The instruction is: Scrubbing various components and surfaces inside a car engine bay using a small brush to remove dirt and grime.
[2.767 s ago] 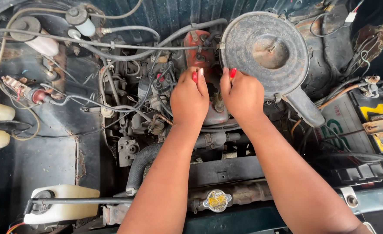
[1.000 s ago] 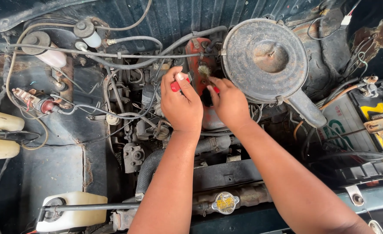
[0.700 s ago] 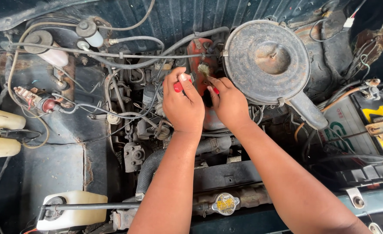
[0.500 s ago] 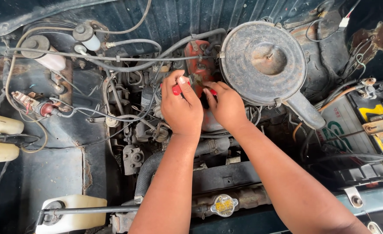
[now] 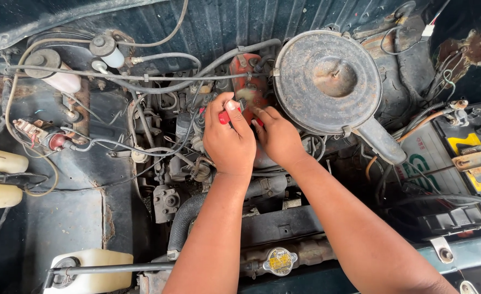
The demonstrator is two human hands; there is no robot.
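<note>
Nearest the camera, a yellow-topped radiator cap (image 5: 279, 262) sits at the front edge of the engine bay, with a pale plastic reservoir (image 5: 90, 270) to its left and a thin prop rod (image 5: 109, 268) lying across that reservoir. A thick black radiator hose (image 5: 188, 218) curves up from there toward the engine. On the right, near the edge, a battery (image 5: 452, 158) with yellow markings sits under dark cables.

Both forearms reach away from the camera into the middle of the bay. The left hand (image 5: 229, 139) is curled, fingers bent down over the engine top — its grip is closed around a small red-handled tool (image 5: 225, 115), only a bit of which shows past the thumb. The right hand (image 5: 278, 136) lies just beside it, touching it, fingers pressed down onto the same spot; whether this grip clasps anything cannot be told. Both hands rest at the near end of the red valve cover (image 5: 248, 81), left of the air cleaner.

The round, rusty air cleaner (image 5: 327, 81) fills the far right — its snout points down toward the battery. On the far left, a white fluid reservoir (image 5: 60, 76) and grey hoses (image 5: 158, 81) run along the dark firewall (image 5: 213, 22).
</note>
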